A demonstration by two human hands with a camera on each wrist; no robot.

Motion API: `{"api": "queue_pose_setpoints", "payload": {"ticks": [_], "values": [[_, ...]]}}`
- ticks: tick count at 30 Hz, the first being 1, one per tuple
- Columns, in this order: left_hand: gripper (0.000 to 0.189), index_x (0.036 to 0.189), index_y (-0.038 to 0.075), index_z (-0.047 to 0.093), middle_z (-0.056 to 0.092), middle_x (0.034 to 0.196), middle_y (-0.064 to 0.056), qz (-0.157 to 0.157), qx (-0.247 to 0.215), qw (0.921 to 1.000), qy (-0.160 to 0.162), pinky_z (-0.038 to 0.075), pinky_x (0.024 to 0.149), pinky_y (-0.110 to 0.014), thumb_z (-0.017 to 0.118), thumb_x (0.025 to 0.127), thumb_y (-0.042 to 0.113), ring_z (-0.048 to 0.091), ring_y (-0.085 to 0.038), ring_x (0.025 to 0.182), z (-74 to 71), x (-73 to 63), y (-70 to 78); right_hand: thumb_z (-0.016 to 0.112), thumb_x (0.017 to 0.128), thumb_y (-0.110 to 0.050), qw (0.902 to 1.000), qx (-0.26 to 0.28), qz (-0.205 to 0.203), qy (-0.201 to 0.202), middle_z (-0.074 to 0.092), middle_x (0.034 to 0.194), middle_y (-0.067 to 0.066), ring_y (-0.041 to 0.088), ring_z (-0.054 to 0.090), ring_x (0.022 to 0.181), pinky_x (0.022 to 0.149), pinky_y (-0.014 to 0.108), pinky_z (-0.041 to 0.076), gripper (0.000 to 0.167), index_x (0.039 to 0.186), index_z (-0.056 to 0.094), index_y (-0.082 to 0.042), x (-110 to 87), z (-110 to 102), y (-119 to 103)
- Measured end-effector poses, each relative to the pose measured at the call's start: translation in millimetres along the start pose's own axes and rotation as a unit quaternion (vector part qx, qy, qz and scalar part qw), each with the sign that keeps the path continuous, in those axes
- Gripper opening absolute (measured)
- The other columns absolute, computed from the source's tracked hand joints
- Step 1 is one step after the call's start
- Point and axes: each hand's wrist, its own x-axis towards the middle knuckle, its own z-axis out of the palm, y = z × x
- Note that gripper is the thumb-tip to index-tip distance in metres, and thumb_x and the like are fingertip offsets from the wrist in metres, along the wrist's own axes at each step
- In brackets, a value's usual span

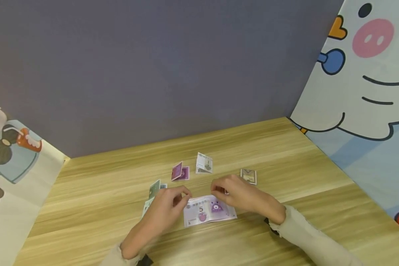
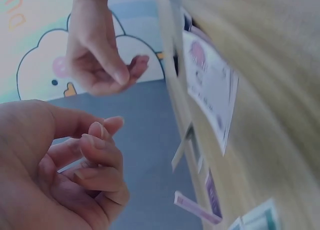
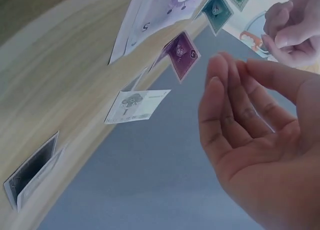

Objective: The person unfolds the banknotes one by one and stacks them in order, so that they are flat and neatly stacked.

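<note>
A creased pale purple play banknote [image 1: 203, 216] marked 5 lies on the wooden table between the hands. At its upper left corner hovers the left hand [image 1: 164, 207], with fingers loosely bent; the left wrist view shows nothing between them. Over the note's upper right side is the right hand [image 1: 236, 190]. Its thumb and fingertips come together, and in the right wrist view they hold nothing. Both wrist views show the hands above the table, apart from the purple note [image 3: 160, 20]. Part of the note's top edge is hidden by the right hand in the head view.
Several folded notes stand around: a dark green one [image 1: 154, 189], a pale green one [image 1: 147, 206] partly behind the left hand, a magenta one [image 1: 177, 171], a whitish one [image 1: 204, 162] and a brown one [image 1: 249, 176]. A grey panel [image 1: 153, 74] rises behind the table [image 1: 103, 177].
</note>
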Motion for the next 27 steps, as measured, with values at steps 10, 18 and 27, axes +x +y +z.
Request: {"api": "queue_pose_setpoints", "payload": {"ticks": [10,18,27], "values": [[0.008,0.096,0.011,0.072,0.050,0.057,0.012,-0.020,-0.028,0.9982,0.048,0.039,0.041,-0.021,0.066,0.094,0.005,0.043,-0.003,0.046,-18.7,8.2,-22.9,0.066,0.095,-0.012,0.9993,-0.017,-0.017,0.028,0.070,0.084,-0.005,-0.003,0.059,0.071,0.064,0.015,0.052,0.007,0.095,0.073,-0.012,1.6,-2.5,-0.8],[0.007,0.099,0.010,0.070,0.056,0.063,0.008,-0.027,-0.041,0.9960,0.075,0.045,0.046,-0.023,0.066,0.095,0.006,0.052,-0.006,0.052,-28.3,9.8,-35.4,0.067,0.095,-0.011,0.9988,-0.022,-0.015,0.043,0.070,0.085,-0.004,-0.002,0.059,0.071,0.064,0.015,0.052,0.007,0.096,0.073,-0.010,2.2,-4.1,-0.1],[0.008,0.098,0.008,0.070,0.064,0.072,0.005,-0.025,-0.020,0.9931,0.113,0.050,0.054,-0.023,0.067,0.093,0.002,0.059,-0.008,0.064,-37.6,6.2,-45.5,0.064,0.097,-0.013,0.9973,-0.047,-0.007,0.056,0.067,0.081,-0.007,-0.001,0.055,0.067,0.060,0.017,0.051,0.008,0.096,0.072,-0.012,5.6,-5.6,-3.3]]}}
